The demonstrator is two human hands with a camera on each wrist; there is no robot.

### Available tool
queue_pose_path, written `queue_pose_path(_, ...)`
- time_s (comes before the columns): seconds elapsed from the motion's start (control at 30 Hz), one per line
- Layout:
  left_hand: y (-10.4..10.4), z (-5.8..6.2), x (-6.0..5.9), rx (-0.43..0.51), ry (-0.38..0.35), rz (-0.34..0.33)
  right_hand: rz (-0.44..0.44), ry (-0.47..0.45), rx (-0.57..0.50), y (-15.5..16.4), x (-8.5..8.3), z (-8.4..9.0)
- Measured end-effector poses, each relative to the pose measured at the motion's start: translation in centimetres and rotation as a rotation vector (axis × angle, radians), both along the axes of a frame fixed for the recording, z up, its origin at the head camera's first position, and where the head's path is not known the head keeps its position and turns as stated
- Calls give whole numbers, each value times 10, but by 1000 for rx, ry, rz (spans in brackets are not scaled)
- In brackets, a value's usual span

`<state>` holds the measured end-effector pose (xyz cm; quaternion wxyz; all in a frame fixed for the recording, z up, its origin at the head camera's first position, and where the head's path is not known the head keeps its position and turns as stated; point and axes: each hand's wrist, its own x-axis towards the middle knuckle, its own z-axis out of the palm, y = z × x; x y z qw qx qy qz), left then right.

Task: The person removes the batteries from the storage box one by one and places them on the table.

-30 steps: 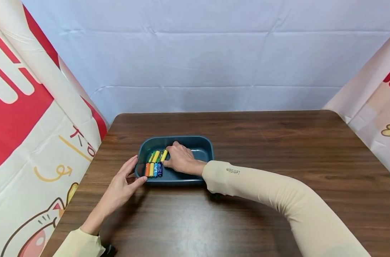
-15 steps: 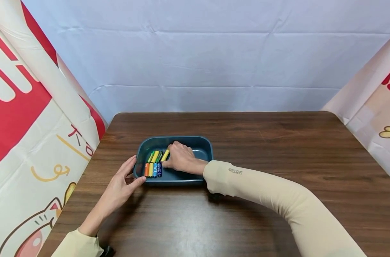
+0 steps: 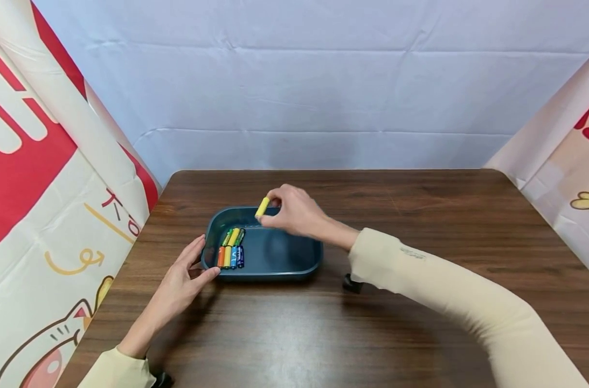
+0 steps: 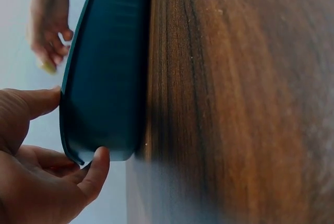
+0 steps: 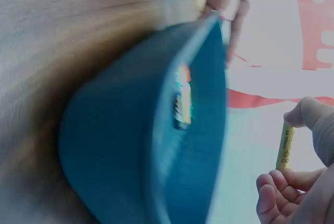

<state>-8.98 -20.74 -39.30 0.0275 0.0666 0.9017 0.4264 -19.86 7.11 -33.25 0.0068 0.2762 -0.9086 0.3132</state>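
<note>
My right hand [image 3: 296, 213] pinches a yellow battery [image 3: 262, 207] between thumb and fingertips, above the far side of a dark teal plastic tray [image 3: 284, 272]. The yellow battery [image 5: 285, 145] spans the gap from thumb to finger in the right wrist view. Low at the tray's left, my left hand [image 3: 180, 280] grips the near left corner, thumb on the front rim and fingers along the left end. Inside the tray, several batteries lie in two rows: a near row with an orange battery [image 3: 221, 256] and blue ones, and a slanted far row with a yellow battery [image 3: 233, 237] between green ones.
The tray stands on a brown wood-grain table [image 3: 420, 226]. A pale cloth backdrop [image 3: 323, 97] hangs behind the table, with a printed red and white cloth [image 3: 32, 188] at the left. A black wrist-camera mount [image 3: 352, 283] sits under the right sleeve.
My right hand has lifted the yellow battery from the right end of the far row, moving up and to the right. The left hand stays at the tray's corner.
</note>
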Motion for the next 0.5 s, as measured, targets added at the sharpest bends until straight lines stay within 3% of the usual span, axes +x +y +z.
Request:
queue_pose_path(0.27,0,0,2,-1,7,-1,5,91,-121,68,-3,20)
queue_pose_path(0.5,-1,-1,0,2,21,-6,-43,79,-105,121,-10,-1)
